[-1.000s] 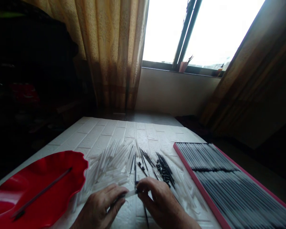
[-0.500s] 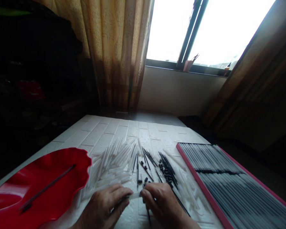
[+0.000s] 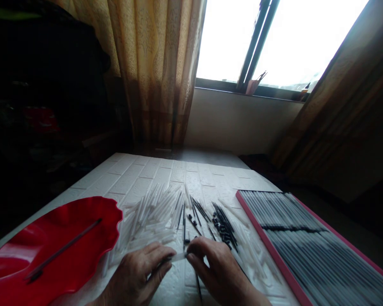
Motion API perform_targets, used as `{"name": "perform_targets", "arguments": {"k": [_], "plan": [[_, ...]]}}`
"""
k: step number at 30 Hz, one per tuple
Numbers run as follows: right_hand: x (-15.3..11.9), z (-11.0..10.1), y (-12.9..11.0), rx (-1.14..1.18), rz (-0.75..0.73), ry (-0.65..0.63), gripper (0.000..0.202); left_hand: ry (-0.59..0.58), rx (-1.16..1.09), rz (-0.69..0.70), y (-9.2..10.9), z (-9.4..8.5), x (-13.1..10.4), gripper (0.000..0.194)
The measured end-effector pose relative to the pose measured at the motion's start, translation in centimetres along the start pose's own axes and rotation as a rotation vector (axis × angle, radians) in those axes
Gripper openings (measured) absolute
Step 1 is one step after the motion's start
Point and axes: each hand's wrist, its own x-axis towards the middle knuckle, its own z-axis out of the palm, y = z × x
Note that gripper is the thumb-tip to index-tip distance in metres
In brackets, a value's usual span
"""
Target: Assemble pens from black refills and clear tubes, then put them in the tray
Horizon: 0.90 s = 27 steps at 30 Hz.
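Observation:
Between my two hands stretches a translucent pen barrel (image 3: 179,257). My left hand (image 3: 143,272) is closed around its left end, thumb and forefinger pressed together. At the other end my right hand (image 3: 215,263) pinches, with something small and dark at its fingertips that I cannot make out. A thin black rod (image 3: 198,287) shows below the right hand; whether it is held or lies on the table is unclear. Just beyond the hands lie black pen refills (image 3: 223,221), small black caps (image 3: 217,225) and a heap of clear barrels (image 3: 156,208).
On the left stands a red scalloped dish (image 3: 105,212) with one pen (image 3: 67,246) in it. A pink-edged tray (image 3: 258,229) packed with rows of pens is at the right. More clear barrels (image 3: 255,250) lie beside it on the white brick-patterned table (image 3: 178,172).
Both hands have shifted slightly, the right one a little up and left over some black caps. The barrel stays between them.

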Motion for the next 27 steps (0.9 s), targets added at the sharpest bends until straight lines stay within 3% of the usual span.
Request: {"name": "perform_targets", "arguments": {"k": [7,12,18,27], "plan": [[0.06,0.67,0.33,-0.053,0.068,-0.049,0.035,-0.015,0.006,-0.001,-0.05,0.29,-0.25,0.021],[-0.02,0.65,0.43,0.009,0.021,-0.021,0.012,-0.016,0.041,-0.002,-0.28,0.14,-0.25,0.022],[-0.03,0.52,0.20,0.028,-0.028,0.009,0.010,-0.016,0.018,-0.014,-0.40,-0.03,-0.26,0.023],[-0.13,0.23,0.16,-0.037,0.014,-0.034,0.017,-0.066,-0.007,-0.032,-0.60,0.23,-0.57,0.023]]}}
